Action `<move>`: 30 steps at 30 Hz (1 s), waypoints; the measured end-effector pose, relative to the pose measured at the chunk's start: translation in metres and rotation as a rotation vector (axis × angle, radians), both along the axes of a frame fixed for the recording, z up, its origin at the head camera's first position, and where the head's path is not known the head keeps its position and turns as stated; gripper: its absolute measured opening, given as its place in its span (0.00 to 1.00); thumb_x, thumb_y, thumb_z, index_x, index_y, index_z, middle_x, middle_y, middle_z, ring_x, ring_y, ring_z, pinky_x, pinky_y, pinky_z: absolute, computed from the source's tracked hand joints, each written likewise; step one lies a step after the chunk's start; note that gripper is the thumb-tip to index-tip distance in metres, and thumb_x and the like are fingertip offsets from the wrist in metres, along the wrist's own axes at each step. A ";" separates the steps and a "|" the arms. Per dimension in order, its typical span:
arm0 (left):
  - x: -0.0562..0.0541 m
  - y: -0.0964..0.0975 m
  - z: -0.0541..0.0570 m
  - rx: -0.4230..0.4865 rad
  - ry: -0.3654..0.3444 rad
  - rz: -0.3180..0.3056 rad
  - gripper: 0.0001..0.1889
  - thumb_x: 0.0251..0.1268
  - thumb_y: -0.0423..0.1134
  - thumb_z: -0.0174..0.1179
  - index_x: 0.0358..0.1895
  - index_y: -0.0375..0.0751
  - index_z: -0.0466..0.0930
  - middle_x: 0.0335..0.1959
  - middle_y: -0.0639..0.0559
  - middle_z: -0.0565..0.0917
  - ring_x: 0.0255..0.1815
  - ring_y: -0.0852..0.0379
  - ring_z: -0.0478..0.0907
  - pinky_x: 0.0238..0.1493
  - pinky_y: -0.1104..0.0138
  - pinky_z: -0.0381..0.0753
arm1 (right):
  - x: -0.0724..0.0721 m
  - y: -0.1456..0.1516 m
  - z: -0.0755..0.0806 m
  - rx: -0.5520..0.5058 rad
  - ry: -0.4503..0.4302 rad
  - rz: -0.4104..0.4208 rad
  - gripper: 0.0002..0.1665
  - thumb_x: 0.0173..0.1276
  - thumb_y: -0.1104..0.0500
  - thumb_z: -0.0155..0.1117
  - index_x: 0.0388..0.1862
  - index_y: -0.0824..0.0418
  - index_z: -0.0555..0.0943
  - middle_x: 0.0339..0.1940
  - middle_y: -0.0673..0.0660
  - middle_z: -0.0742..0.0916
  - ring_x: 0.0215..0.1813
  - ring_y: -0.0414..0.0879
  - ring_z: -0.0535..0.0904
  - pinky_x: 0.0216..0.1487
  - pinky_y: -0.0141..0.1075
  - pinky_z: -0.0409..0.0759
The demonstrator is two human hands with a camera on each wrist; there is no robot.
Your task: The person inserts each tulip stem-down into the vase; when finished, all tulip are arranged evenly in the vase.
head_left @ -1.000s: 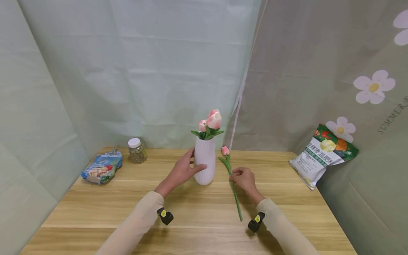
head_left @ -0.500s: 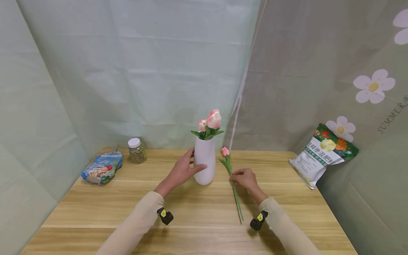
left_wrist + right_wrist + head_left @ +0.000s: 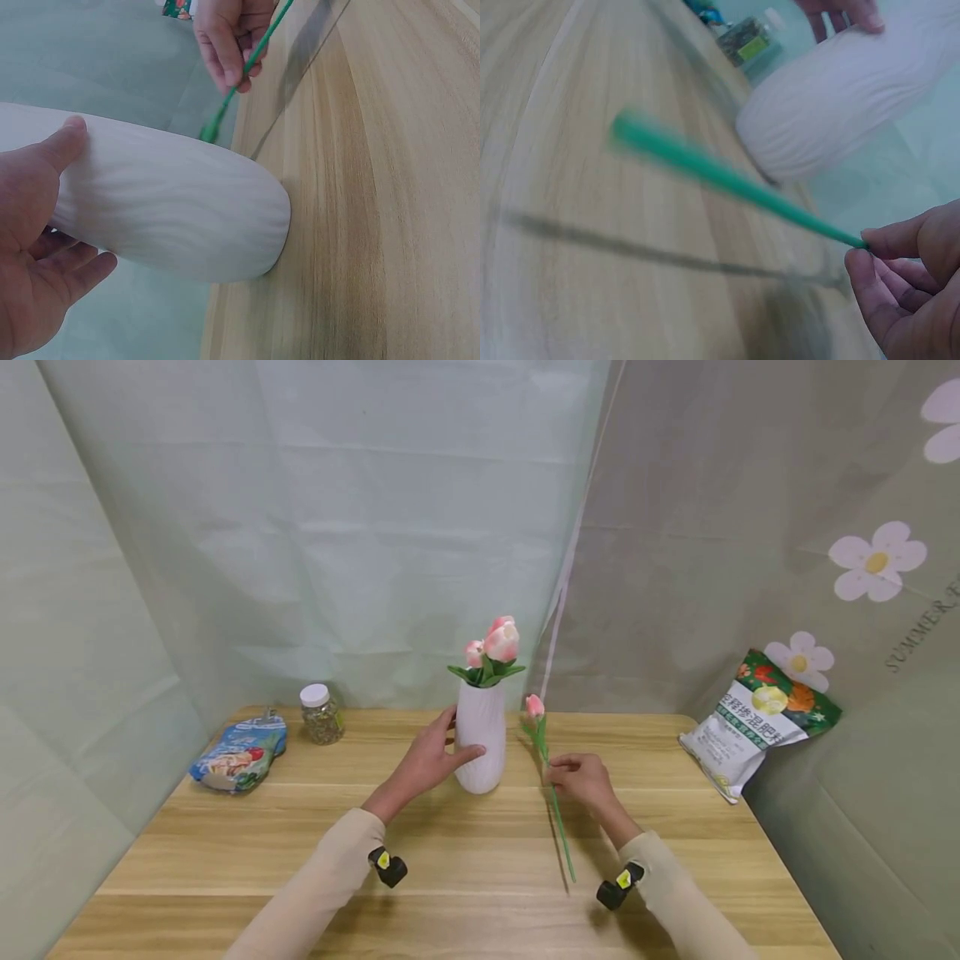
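Note:
A white ribbed vase [image 3: 482, 739] stands upright on the wooden table, with pink and white tulips [image 3: 502, 643] and green leaves at its mouth. My left hand [image 3: 430, 760] holds the vase from the left side, thumb across the front and fingers behind. To the right of the vase, my right hand [image 3: 587, 782] pinches the green stem of a single pink tulip [image 3: 535, 707] between thumb and fingertips. In the right wrist view the stem [image 3: 727, 180] is lifted off the tabletop, its shadow beneath it. Its lower end points toward the person.
At the back left stand a jar with a white lid [image 3: 322, 714] and a blue printed bag [image 3: 240, 753]. A white and green printed bag [image 3: 757, 722] leans against the cloth wall on the right. Cloth hangs behind the wooden table [image 3: 450, 893].
The single tulip has risen off the table in my right hand, its shadow now apart from the stem. The right wrist has shifted slightly right. My left hand and the vase have stayed put.

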State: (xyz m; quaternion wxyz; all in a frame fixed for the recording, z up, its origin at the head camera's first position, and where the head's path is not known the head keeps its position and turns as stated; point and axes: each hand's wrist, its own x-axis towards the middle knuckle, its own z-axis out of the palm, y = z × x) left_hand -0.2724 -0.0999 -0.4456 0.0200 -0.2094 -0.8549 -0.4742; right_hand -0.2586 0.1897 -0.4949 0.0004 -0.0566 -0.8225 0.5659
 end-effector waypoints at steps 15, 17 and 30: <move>0.001 -0.001 0.001 -0.007 -0.006 0.004 0.47 0.66 0.58 0.68 0.81 0.43 0.55 0.75 0.44 0.69 0.74 0.45 0.69 0.68 0.49 0.78 | 0.008 0.009 0.030 -0.033 0.078 0.046 0.15 0.69 0.67 0.70 0.53 0.72 0.85 0.40 0.63 0.89 0.37 0.46 0.88 0.43 0.41 0.90; 0.001 -0.001 0.001 -0.007 -0.002 0.005 0.47 0.66 0.58 0.68 0.81 0.43 0.55 0.74 0.44 0.70 0.74 0.45 0.69 0.68 0.49 0.78 | 0.008 0.009 0.035 -0.031 0.086 0.048 0.16 0.69 0.67 0.70 0.53 0.72 0.85 0.40 0.62 0.88 0.38 0.45 0.87 0.43 0.40 0.90; 0.000 0.000 0.002 -0.009 -0.003 -0.001 0.47 0.65 0.57 0.69 0.81 0.43 0.54 0.75 0.44 0.69 0.74 0.45 0.69 0.68 0.49 0.78 | 0.008 0.007 0.068 -0.068 0.158 0.085 0.17 0.72 0.66 0.67 0.57 0.72 0.82 0.47 0.65 0.87 0.43 0.46 0.87 0.46 0.38 0.90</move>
